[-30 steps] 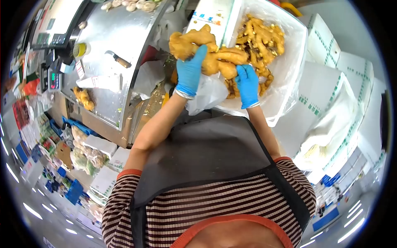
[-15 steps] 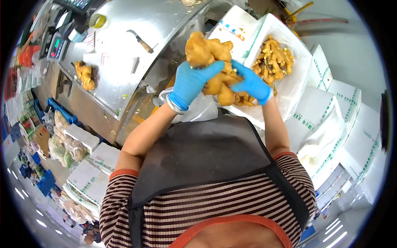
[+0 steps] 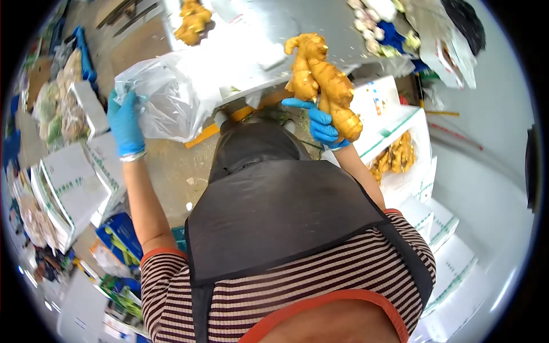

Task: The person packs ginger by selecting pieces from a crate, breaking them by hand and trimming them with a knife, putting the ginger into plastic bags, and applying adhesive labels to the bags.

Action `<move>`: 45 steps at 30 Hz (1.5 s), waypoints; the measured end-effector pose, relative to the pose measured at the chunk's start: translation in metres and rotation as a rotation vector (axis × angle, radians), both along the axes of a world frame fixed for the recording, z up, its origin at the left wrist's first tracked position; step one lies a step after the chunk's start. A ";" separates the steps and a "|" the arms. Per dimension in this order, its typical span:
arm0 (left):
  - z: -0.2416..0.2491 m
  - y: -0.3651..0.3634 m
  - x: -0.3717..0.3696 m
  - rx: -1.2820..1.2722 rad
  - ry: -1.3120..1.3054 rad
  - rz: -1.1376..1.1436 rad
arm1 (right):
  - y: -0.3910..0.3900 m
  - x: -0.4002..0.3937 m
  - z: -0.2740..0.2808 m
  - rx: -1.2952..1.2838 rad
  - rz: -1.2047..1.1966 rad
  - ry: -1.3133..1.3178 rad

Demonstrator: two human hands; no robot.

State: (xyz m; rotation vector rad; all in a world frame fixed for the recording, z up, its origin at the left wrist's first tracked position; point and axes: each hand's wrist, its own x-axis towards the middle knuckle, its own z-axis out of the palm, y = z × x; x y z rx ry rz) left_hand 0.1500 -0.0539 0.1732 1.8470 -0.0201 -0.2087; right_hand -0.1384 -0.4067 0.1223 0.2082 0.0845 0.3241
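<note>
My right hand (image 3: pixel 325 127), in a blue glove, is closed around the lower part of a large knobbly ginger root (image 3: pixel 327 77). The root stands up above the hand, near the front edge of the metal table (image 3: pixel 320 18). Out to the left, my gloved left hand (image 3: pixel 124 123) pinches the edge of a clear plastic bag (image 3: pixel 174 103). The bag hangs loosely beside the table. Another piece of ginger (image 3: pixel 193 22) lies on the table top at the upper left.
A white foam box (image 3: pixel 400 123) at the right holds more ginger (image 3: pixel 397 155). Garlic bulbs (image 3: pixel 366 23) lie at the table's far right. White cartons (image 3: pixel 74 177) are stacked on the left, near a blue crate (image 3: pixel 123 234) of green vegetables.
My left hand has let go of the ginger and swung left, and now holds a plastic bag. My right hand keeps the ginger alone. The view has turned left.
</note>
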 end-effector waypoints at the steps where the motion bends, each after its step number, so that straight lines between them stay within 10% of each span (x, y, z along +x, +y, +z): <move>1: -0.008 0.013 0.003 0.066 -0.030 0.088 | 0.013 0.019 -0.001 0.009 0.079 -0.044; 6: -0.050 0.066 0.013 0.350 -0.279 0.278 | 0.074 0.115 -0.004 -0.291 0.828 0.338; 10: -0.046 0.095 0.002 0.064 -0.122 0.433 | 0.171 0.184 0.014 -0.987 0.864 -0.123; 18: -0.071 0.174 -0.071 0.436 -0.403 0.078 | 0.323 0.284 -0.079 -1.053 0.724 0.246; 22: -0.133 0.210 -0.048 0.462 -0.343 0.535 | 0.363 0.302 -0.089 -1.132 0.800 0.197; 27: -0.166 0.241 -0.030 0.498 -0.302 0.472 | 0.362 0.300 -0.090 -1.274 1.111 -0.094; 34: -0.128 0.201 -0.048 0.377 -0.160 -0.093 | 0.388 0.322 -0.179 -1.194 0.602 0.455; 41: -0.177 0.155 -0.005 0.516 0.197 0.624 | 0.387 0.344 -0.201 -1.311 0.309 0.604; 45: -0.182 0.116 -0.001 0.406 -0.018 0.261 | 0.390 0.368 -0.339 -1.754 0.271 0.341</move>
